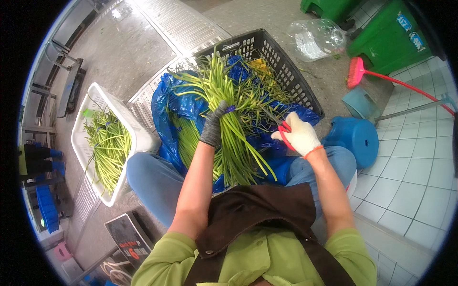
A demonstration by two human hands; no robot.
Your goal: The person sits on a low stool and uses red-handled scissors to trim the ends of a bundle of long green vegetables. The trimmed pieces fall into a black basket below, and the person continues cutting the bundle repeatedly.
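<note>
My left hand (214, 125), in a dark grey glove, grips a bunch of garlic scapes (232, 139) bound with a purple band (229, 109). To its right, my right hand (298, 134), in a cream knit glove, holds red-handled scissors (283, 129), their blades pointing up and left towards cut stem tips. Those trimmings (264, 89) lie on blue plastic in a black crate (298, 84). More scapes (189, 137) rest in a blue plastic bag (166, 107) under and left of the bunch. A white basket (137, 128) at the left holds banded scapes (111, 143).
A blue stool (357, 141) stands by my right knee, near a light blue dustpan (361, 103) and a pink broom (356, 73). Green bins (386, 39) and a clear plastic bottle (316, 39) are beyond. A flat trolley (71, 87) stands far left; a person (34, 161) is at the left edge.
</note>
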